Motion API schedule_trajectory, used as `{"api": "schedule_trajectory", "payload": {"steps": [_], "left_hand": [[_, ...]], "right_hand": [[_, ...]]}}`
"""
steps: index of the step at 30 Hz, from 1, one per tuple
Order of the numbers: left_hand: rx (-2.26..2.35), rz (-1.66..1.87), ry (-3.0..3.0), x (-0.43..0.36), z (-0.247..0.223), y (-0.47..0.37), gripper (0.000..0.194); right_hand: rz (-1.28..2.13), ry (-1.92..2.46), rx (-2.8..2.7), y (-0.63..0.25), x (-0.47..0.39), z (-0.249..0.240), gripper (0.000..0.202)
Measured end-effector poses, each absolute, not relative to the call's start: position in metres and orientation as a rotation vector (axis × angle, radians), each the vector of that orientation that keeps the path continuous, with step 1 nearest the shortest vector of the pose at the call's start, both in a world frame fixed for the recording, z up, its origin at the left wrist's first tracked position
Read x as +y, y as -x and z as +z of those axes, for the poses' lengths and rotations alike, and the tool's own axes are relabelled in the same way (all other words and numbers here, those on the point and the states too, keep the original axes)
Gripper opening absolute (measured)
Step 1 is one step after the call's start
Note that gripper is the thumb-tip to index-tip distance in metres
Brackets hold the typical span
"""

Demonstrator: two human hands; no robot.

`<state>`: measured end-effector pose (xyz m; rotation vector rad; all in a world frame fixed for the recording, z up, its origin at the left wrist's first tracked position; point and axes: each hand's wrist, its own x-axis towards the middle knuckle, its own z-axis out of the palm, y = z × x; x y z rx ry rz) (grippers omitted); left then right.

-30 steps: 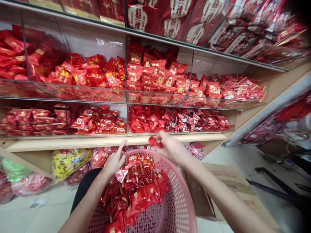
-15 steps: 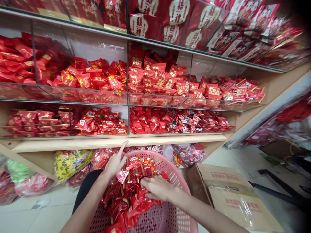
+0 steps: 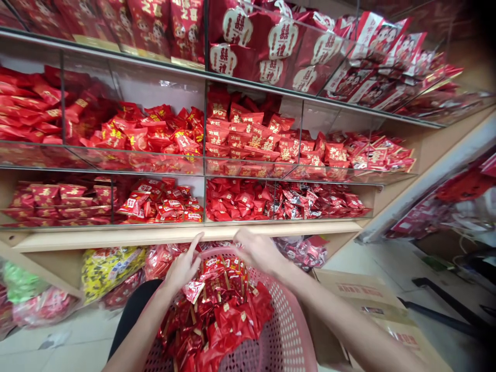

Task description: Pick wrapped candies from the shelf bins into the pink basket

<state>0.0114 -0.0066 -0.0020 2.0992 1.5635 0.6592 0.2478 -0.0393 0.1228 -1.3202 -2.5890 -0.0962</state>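
Observation:
A pink perforated basket (image 3: 294, 315) holds a heap of red wrapped packets (image 3: 217, 320). My left hand (image 3: 184, 267) is over the basket's left rim, its index finger stretched out toward the shelf's wooden front edge (image 3: 116, 237); nothing shows in it. Above the basket's far rim, near that wooden edge, is my right hand (image 3: 258, 250). It is blurred, with its fingers curled, and whether anything lies between them cannot be made out. One pink-and-white packet (image 3: 194, 290) rests on the heap beside my left hand.
Glass-fronted shelves ahead hold red packets (image 3: 240, 199) in compartments. Under the lowest shelf lie a yellow bag (image 3: 112, 268) and other filled bags. Cardboard boxes (image 3: 356, 294) stand on the floor to the right, near black bars (image 3: 445, 305). My dark-clothed knee is left of the basket.
My right hand has risen from the packets in the basket to above the far rim. My left hand has stayed nearly in place. The view has tilted slightly upward.

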Motion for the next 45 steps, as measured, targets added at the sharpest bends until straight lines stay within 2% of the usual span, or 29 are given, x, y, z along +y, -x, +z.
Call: {"api": "schedule_trajectory", "payload": {"steps": [3, 10, 24, 32, 36, 41, 45], "left_hand": [[1.554, 0.663, -2.099, -0.007, -0.002, -0.011, 0.066], [1.555, 0.677, -2.114, -0.006, -0.004, -0.011, 0.065], [1.576, 0.649, -2.105, -0.007, -0.002, -0.011, 0.064], [1.596, 0.640, -2.085, -0.006, -0.002, -0.013, 0.067], [1.575, 0.660, -2.087, -0.007, -0.002, -0.014, 0.068], [1.569, 0.654, -2.086, -0.009, 0.000, -0.015, 0.066], [1.608, 0.628, -2.078, -0.010, 0.000, -0.014, 0.066]], "right_hand": [[-0.254, 1.571, -2.335, -0.257, 0.001, 0.141, 0.019], [-0.374, 1.912, -2.243, -0.259, 0.055, 0.144, 0.052], [-0.330, 2.037, -2.207, -0.250, 0.066, 0.143, 0.049], [-0.234, 1.870, -2.178, -0.249, 0.033, 0.161, 0.052], [-0.036, 1.596, -2.281, -0.245, -0.015, 0.159, 0.054], [0.369, 1.100, -2.694, -0.225, -0.080, 0.113, 0.050], [0.458, 0.967, -2.951, -0.208, -0.110, 0.061, 0.036]]}}
